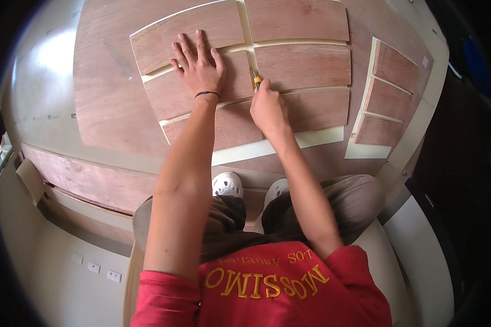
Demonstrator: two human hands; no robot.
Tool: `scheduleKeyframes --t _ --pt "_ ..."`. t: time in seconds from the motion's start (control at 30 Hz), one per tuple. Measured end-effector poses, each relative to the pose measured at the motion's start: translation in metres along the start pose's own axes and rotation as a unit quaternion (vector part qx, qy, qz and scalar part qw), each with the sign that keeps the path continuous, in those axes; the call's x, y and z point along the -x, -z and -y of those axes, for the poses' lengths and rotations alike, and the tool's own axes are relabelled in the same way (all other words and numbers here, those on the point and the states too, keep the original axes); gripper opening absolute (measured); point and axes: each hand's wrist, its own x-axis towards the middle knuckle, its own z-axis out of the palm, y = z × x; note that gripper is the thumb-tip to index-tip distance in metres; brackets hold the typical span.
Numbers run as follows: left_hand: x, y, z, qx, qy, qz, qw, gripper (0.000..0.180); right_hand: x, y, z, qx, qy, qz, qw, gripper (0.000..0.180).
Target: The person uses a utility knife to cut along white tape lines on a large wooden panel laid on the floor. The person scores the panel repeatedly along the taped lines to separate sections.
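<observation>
My left hand point(200, 71) lies flat with its fingers spread, fingertips on the upper left wood panel point(158, 43) and palm over the middle left panel point(234, 73). Closed around a yellow and black utility knife point(257, 80) is my right hand point(269, 109). The knife's front end points away from me, at the pale vertical gap between the left and right columns of panels. I cannot make out how far its blade reaches. Under the reddish-brown panels, a cream backing sheet point(311, 137) shows in the gaps and along the near edge.
To the right lies a smaller cream sheet point(360, 151) bearing three short wood panels point(388, 101). Everything rests on a broad wooden surface point(106, 98). My white shoes point(227, 184) are just below its near edge. Wall sockets point(94, 267) show at lower left.
</observation>
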Motion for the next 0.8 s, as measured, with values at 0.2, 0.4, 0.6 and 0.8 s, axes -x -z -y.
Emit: scheduleKeyframes --t 0.2,0.4,0.6,0.8 --pt "0.001 -0.001 -0.003 0.001 -0.006 -0.001 1.0 0.058 0.03 -0.017 -0.024 0.011 -0.012 0.009 1.0 0.02" --pt "0.001 -0.004 0.001 -0.006 -0.015 -0.007 1.0 0.058 0.036 -0.025 -0.03 0.006 -0.001 -0.008 1.0 0.02" --pt "0.003 -0.01 0.006 -0.028 -0.032 -0.021 0.999 0.058 0.036 -0.03 -0.035 -0.029 0.024 -0.039 0.999 0.022" --pt "-0.016 0.0 0.024 -0.103 -0.083 0.061 0.989 0.057 0.039 0.032 -0.024 -0.037 -0.004 0.073 0.997 0.029"
